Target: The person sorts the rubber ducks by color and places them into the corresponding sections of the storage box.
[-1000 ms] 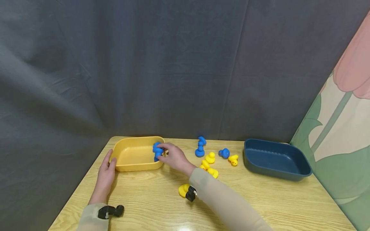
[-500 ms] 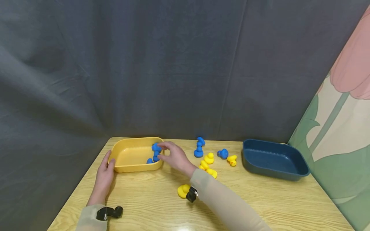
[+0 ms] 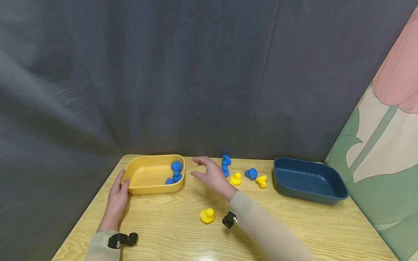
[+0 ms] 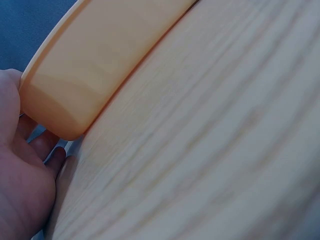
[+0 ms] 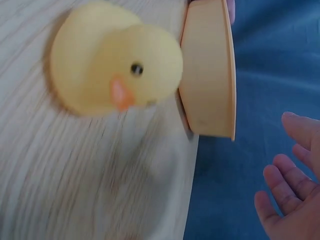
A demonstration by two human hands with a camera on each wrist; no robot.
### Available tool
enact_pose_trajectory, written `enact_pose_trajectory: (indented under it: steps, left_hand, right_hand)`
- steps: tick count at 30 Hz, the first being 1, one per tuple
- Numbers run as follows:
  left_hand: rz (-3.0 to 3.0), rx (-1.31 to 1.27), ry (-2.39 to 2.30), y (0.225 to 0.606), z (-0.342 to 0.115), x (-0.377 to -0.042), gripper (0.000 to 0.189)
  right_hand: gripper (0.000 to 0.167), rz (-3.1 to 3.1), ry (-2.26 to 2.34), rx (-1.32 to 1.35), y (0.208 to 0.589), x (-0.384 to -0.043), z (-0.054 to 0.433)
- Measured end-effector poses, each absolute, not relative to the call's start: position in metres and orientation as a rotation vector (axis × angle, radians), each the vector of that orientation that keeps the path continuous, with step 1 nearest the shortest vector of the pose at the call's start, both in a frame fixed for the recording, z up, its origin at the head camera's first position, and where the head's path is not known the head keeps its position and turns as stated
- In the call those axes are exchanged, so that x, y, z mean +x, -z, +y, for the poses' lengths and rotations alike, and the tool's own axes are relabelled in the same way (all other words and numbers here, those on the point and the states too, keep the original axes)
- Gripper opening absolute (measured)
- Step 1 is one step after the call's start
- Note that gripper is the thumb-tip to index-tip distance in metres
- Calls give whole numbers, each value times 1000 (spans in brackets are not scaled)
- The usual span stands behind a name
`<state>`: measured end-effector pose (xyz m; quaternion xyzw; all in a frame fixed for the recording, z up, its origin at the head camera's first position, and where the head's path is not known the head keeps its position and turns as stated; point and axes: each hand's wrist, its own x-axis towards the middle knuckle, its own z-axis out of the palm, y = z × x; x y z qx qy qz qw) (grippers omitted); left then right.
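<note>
"How are our hands placed?"

"Our left hand (image 3: 117, 200) rests against the left end of the yellow tub (image 3: 153, 189), fingers loosely extended, thumb by the near corner. Our right hand (image 3: 213, 177) has thumb and fingers spread well apart and holds nothing, just beyond the tub's right end."

"And the blue toys (image 3: 176, 166)?"

"We see some bunched inside that right end, others on the tabletop (image 3: 163, 224) past our right hand. One yellow duck (image 3: 207, 215) sits nearer us, touching neither hand."

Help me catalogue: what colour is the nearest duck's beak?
Orange beak, clearest in the right wrist view.
</note>
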<state>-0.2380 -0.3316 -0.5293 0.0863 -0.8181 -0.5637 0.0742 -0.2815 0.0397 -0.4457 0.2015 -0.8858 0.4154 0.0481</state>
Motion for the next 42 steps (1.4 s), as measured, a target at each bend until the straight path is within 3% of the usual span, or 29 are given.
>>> enact_pose_trajectory:
  steps: [22, 42]
  left_hand:
    - [-2448, 255, 1673, 526, -333, -239, 67]
    - [-2460, 288, 1692, 528, -330, -239, 67]
  right_hand:
    - [65, -2779, -1184, 459, 447, -280, 125]
    - [65, -2845, -1091, 375, 477, -297, 148]
